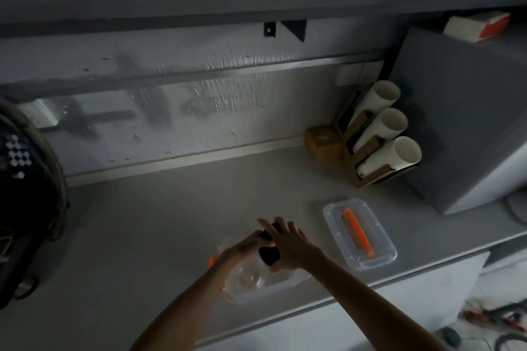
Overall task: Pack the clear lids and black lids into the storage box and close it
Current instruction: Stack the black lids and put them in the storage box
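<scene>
A clear storage box with orange latches sits near the counter's front edge. A stack of clear lids lies in its left part. Both hands are over the box and hold a stack of black lids between them. My left hand grips the stack from the left. My right hand covers it from the right and above, fingers spread. The box's own clear lid, with an orange handle, lies flat on the counter to the right, apart from the box.
A wooden holder with three white cup stacks and a small wooden block stand at the back right, beside a grey machine. A dark round appliance fills the left edge. The counter's front edge runs just below the box.
</scene>
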Motion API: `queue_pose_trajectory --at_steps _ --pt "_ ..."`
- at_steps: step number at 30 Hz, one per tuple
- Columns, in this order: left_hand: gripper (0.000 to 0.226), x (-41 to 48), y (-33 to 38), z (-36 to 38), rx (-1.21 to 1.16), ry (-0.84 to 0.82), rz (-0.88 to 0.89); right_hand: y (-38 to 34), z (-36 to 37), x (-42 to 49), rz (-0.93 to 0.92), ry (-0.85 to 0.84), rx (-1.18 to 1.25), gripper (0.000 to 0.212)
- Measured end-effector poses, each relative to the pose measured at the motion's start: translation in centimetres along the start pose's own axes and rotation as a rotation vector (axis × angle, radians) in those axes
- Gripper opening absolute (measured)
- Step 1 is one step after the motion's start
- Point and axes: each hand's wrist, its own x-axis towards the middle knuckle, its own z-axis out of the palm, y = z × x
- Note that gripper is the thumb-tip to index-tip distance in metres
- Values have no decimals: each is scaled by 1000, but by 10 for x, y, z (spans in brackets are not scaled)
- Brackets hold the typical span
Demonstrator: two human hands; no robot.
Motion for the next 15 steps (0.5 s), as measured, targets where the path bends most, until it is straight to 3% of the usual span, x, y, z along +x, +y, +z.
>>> queue_pose_trajectory --at_steps 3,5,8,11,13,15 --pt "56 20 -24 -13 -43 58 -118 3 -3 4 44 8 67 96" --pt "37 -12 4 -11 -146 37 -85 9 -5 7 70 22 119 92" --pt "31 -32 24 -8 -229 30 -52 19 -4 5 87 35 143 90" --pt "33 -29 8 -6 -49 110 -59 15 1 3 37 17 19 88" --pt "53 -30 3 -1 200 80 -51 7 9 3 29 23 -78 84" --pt "58 -31 0 5 383 67 -22 3 21 6 27 35 -184 80"
